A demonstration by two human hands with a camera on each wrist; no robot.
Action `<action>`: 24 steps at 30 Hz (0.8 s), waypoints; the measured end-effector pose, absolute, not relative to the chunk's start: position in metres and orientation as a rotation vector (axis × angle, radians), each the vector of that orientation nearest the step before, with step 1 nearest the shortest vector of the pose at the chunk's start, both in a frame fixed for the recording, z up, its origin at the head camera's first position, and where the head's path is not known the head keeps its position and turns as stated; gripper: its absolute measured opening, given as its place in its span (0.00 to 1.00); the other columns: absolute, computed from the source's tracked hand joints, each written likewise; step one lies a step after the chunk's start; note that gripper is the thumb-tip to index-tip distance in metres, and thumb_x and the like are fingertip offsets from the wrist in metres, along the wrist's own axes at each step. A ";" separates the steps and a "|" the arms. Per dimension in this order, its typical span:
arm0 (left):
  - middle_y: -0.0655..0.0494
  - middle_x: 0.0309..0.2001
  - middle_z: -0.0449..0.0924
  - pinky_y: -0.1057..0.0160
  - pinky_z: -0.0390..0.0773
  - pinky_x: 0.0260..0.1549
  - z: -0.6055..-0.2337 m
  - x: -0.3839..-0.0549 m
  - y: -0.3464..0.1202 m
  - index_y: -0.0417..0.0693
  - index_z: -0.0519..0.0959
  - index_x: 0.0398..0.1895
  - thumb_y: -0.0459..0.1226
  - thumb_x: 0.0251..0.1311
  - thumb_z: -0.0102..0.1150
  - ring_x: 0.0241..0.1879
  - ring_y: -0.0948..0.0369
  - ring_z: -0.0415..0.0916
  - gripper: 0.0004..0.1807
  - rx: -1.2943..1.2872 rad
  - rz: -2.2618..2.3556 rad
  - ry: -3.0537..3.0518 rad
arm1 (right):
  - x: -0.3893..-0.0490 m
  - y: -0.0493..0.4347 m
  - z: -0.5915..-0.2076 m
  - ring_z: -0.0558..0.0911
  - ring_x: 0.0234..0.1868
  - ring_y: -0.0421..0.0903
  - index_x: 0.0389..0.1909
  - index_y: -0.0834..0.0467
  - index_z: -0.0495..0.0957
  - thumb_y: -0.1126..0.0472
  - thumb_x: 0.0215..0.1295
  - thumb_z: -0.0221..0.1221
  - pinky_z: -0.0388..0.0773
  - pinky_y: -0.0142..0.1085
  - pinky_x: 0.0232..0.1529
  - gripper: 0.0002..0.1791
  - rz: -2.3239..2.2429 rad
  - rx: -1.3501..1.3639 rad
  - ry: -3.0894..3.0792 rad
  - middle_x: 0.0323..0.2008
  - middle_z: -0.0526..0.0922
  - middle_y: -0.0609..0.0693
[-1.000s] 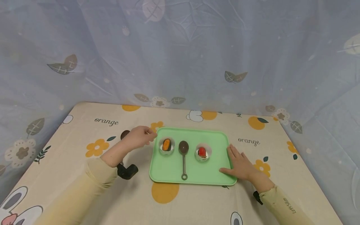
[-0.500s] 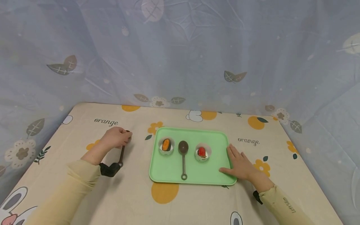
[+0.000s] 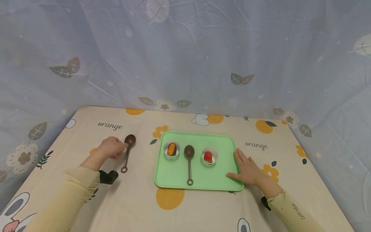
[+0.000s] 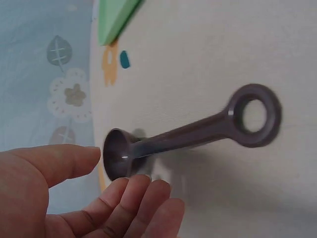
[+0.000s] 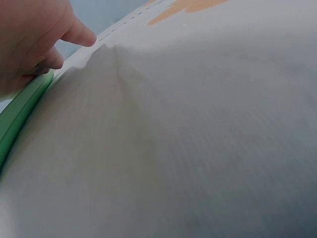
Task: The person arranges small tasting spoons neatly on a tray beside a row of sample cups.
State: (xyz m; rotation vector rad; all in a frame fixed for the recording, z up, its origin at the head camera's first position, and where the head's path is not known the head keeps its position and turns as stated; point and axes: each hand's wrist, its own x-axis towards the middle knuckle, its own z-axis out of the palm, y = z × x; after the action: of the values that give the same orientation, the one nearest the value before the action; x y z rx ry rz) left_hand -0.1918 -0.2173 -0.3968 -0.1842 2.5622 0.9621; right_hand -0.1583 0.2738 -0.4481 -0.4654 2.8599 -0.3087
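On the cloth left of the tray lies a dark brown plastic scoop (image 3: 130, 140) with a ring at its handle's end. My left hand (image 3: 112, 147) is just left of its bowl; in the left wrist view the thumb (image 4: 74, 159) and loosely bent fingers (image 4: 136, 201) stand apart beside the scoop's bowl, gripping nothing. My right hand (image 3: 248, 170) rests with spread fingers on the right rim of the green tray (image 3: 174, 175). On that tray a second brown scoop (image 3: 189, 153) lies between two small white cups. The left cup (image 3: 171, 158) holds an orange-topped sushi piece (image 3: 172, 149), the right cup (image 3: 213, 154) a red-topped one (image 3: 208, 156).
A patterned cream cloth (image 3: 203, 209) covers the table under everything. Behind it and at both sides hangs a pale blue printed curtain (image 3: 185, 64). A dark wrist mount (image 3: 108, 177) juts out below my left wrist.
My left hand has gone from beside the tray's left edge to the scoop on the cloth, over its bowl, then back leftward, uncovering it. My right hand has stayed on the tray.
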 end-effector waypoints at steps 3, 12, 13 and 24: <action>0.51 0.24 0.74 0.65 0.79 0.28 -0.403 -0.192 -0.218 0.34 0.72 0.29 0.40 0.63 0.45 0.26 0.60 0.72 0.16 -0.196 0.958 2.544 | -0.158 0.274 -0.448 0.48 0.73 0.62 0.70 0.70 0.44 0.34 0.57 0.55 0.47 0.61 0.69 0.56 -0.307 -0.469 2.860 0.72 0.44 0.66; 0.48 0.27 0.76 0.66 0.76 0.26 -0.414 -0.193 -0.215 0.32 0.73 0.34 0.41 0.62 0.47 0.26 0.60 0.74 0.17 -0.245 0.966 2.515 | -0.159 0.275 -0.450 0.49 0.72 0.62 0.70 0.69 0.44 0.34 0.56 0.55 0.48 0.61 0.69 0.56 -0.299 -0.471 2.868 0.72 0.44 0.65; 0.48 0.27 0.76 0.66 0.76 0.25 -0.415 -0.194 -0.214 0.32 0.73 0.34 0.41 0.62 0.47 0.26 0.61 0.74 0.17 -0.246 0.966 2.513 | -0.159 0.275 -0.450 0.49 0.72 0.62 0.70 0.69 0.44 0.34 0.56 0.55 0.48 0.61 0.69 0.56 -0.298 -0.471 2.869 0.72 0.44 0.65; 0.52 0.22 0.73 0.69 0.74 0.20 -0.426 -0.197 -0.213 0.37 0.72 0.29 0.37 0.58 0.51 0.21 0.64 0.72 0.09 -0.245 0.989 2.519 | -0.160 0.276 -0.453 0.49 0.72 0.62 0.70 0.69 0.44 0.33 0.56 0.54 0.48 0.61 0.68 0.57 -0.300 -0.467 2.869 0.72 0.44 0.65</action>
State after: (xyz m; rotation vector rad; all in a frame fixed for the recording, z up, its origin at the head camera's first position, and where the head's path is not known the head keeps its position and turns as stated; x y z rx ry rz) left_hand -0.1972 -0.2135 -0.4265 -0.2445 2.5191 0.9887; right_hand -0.1596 0.2758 -0.4527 -0.4668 2.8689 -0.3003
